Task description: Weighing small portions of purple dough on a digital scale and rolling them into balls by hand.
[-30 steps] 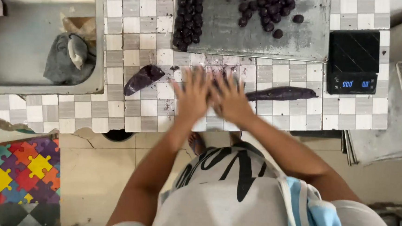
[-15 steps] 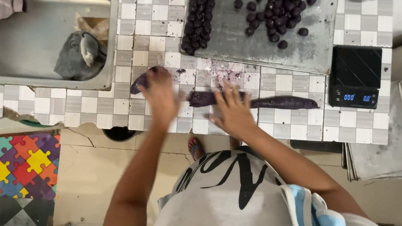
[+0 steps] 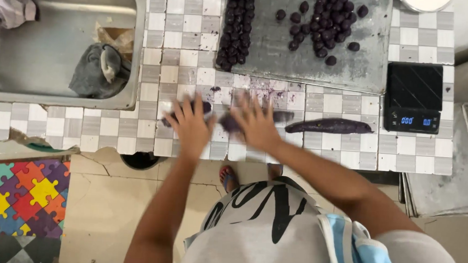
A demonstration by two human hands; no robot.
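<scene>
My left hand lies flat on a lump of purple dough on the tiled counter. My right hand presses flat on another dark purple dough piece; both hands are motion-blurred. A long purple dough roll lies to the right of my right hand, apart from it. Beyond the hands, a grey metal tray carries a column of small purple dough balls and a loose cluster of purple balls.
A black digital scale sits at the counter's right. A steel sink at the left holds a grey cloth. A metal tray leans at the right. Below the counter edge lie a beige floor and a colourful puzzle mat.
Both hands have slid left along the counter, rolling the dough under the palms. The long roll now lies free to the right of my right hand.
</scene>
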